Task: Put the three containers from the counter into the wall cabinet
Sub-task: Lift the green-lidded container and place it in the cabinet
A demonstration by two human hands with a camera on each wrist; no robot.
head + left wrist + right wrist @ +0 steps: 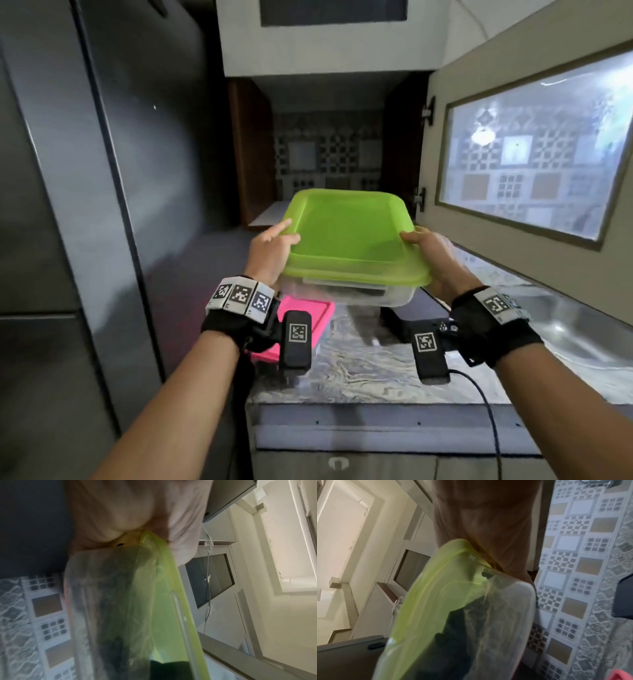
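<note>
A clear container with a green lid (pixel 346 236) hangs in the air in front of the open wall cabinet (pixel 329 154). My left hand (pixel 270 250) grips its left edge, thumb on the lid. My right hand (pixel 431 253) grips its right edge. Both wrist views show the green-lidded container (pixel 137 601) (pixel 453 608) close up against my palms. A pink-lidded container (pixel 301 325) sits on the counter under my left wrist. A dark container (pixel 414 315) lies on the counter below the held one, partly hidden.
The cabinet door (pixel 534 144) with a glass pane stands swung out to the right. A tall dark fridge (pixel 85 205) fills the left. The marbled counter (pixel 370 370) has a steel sink (pixel 565 315) at right. A cable (pixel 486 411) hangs off the counter's front.
</note>
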